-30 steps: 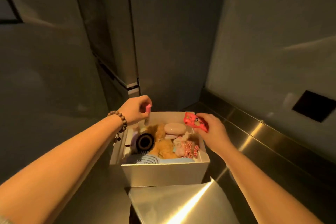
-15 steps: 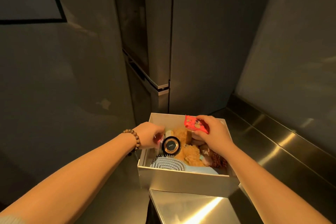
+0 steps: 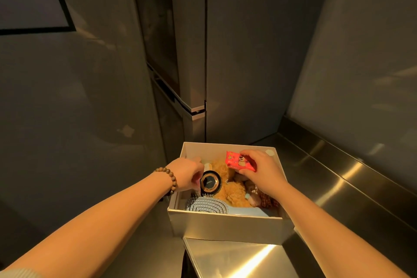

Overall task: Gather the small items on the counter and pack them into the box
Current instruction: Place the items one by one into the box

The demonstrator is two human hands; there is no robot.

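A white box stands on the steel counter. It holds a brown plush toy, a round black compact, a pale blue comb-like brush and other small items. My left hand, with a bead bracelet at the wrist, reaches down inside the box's left side and holds a small pink item that is mostly hidden. My right hand grips a red packet over the back right of the box.
A tall metal cabinet rises directly behind the box. A raised steel ledge runs along the wall on the right. A shiny steel surface lies in front of the box.
My left hand has dropped from above the box's back left rim down into the box with the pink item. The right hand keeps the red packet and has shifted slightly over the box.
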